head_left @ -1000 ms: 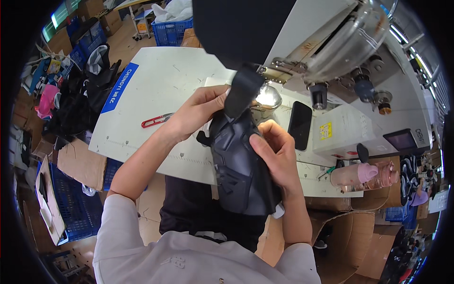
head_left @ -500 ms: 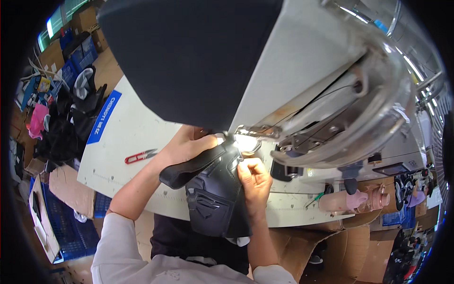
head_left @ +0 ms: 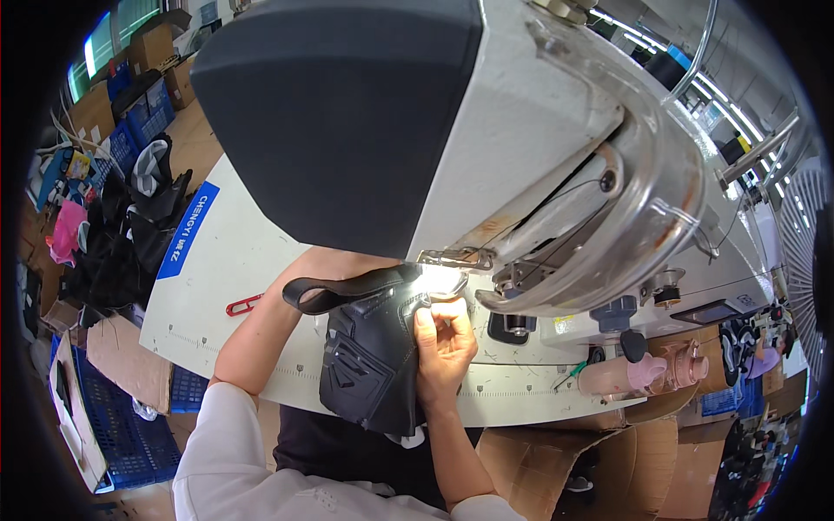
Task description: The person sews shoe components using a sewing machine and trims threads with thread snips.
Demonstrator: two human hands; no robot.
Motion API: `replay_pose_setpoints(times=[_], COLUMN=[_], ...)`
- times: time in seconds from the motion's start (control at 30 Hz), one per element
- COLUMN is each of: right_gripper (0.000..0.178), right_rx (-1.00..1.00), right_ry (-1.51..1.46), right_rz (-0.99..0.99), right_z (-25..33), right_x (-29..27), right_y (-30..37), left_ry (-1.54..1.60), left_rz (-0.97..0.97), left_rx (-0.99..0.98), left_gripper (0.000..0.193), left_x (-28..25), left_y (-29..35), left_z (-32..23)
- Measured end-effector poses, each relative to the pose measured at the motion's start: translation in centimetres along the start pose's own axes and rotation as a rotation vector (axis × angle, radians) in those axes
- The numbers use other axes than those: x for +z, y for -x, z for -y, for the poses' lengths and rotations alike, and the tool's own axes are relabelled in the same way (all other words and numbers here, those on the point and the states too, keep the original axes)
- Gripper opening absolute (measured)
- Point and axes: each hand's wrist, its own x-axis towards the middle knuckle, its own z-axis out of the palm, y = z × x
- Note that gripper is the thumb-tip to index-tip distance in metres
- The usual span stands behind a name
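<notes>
A black leather-like sewn piece [head_left: 369, 360] with a raised emblem panel hangs over the table's front edge, its upper end in the bright light under the sewing machine head [head_left: 339, 122]. From that end a stitched black strap [head_left: 326, 295] loops out to the left. My right hand [head_left: 446, 347] is closed on the piece's right edge, thumb on top and fingers curled. My left hand [head_left: 352, 262] reaches across behind the strap; the machine head hides its fingers. Beside my left forearm lies a pair of red thread snips [head_left: 243, 305], partly covered by the arm.
The white table [head_left: 217, 226] has a ruler scale near its front edge. To the right lie a pink bottle [head_left: 630, 378] and a green-handled tool [head_left: 569, 375]. A cardboard box [head_left: 530, 460] stands below right, blue crates [head_left: 130, 434] at lower left. A clear guard [head_left: 669, 217] curves beside the machine head.
The black piece and my right hand have shifted left. My left hand has moved farther behind the machine head, hiding its fingers, and its forearm now covers part of the snips. The view has shifted.
</notes>
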Motion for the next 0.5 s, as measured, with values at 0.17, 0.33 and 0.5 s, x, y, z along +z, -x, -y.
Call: replay_pose_setpoints(times=[0.17,0.33,0.5], right_gripper=[0.009,0.010,0.009], right_rx=[0.019,-0.021,-0.019], right_ry=[-0.041,0.007,-0.032], right_rz=[-0.021,-0.008,-0.008], right_z=[-0.3,-0.5,-0.4], right_x=[-0.1,-0.2,0.2], right_y=[0.3,0.2,0.2], left_ry=[0.126,0.352,0.059], left_rz=[0.024,-0.076,0.174], left_rx=[-0.057,-0.251,-0.185], left_gripper=[0.012,0.009,0.009], left_x=[0.6,0.8,1.9], left_y=[0.5,0.3,1.0], left_z=[0.7,-0.2,2.7])
